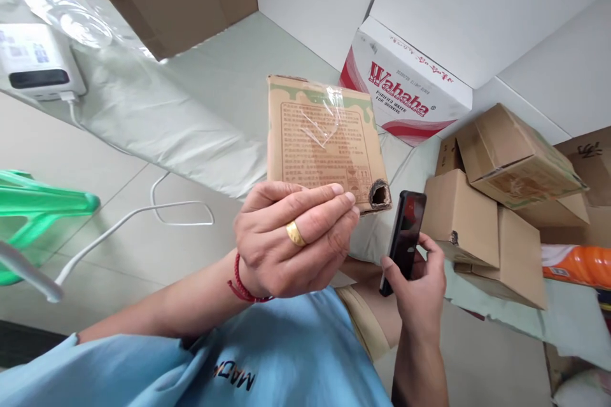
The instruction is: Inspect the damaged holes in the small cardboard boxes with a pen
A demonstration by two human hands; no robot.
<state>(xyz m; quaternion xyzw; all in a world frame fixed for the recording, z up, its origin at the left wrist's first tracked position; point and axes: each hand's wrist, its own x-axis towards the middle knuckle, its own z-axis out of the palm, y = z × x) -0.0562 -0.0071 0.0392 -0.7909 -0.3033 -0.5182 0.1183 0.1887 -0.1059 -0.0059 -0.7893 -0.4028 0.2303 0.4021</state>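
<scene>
My left hand [298, 238], with a gold ring and a red cord bracelet, is closed at the lower edge of a small cardboard box [324, 140]. Its fingers lie across the near side of the box; the thumb is hidden. Printed text, a green drip pattern and shiny clear tape cover the face towards me. A ragged, dark-edged hole [380, 193] shows at the box's lower right corner. To the right, my right hand [420, 286] grips a black smartphone [405, 238], tilted upright, with the thumb on one edge and fingers on the other.
Several brown cardboard boxes [463, 222] are stacked at right, near an orange package [577, 265]. A white and red Wahaha carton [405, 86] stands against the wall. At left are a white device [41, 63] with a cable, a white wire [128, 210] and a green plastic thing [42, 203].
</scene>
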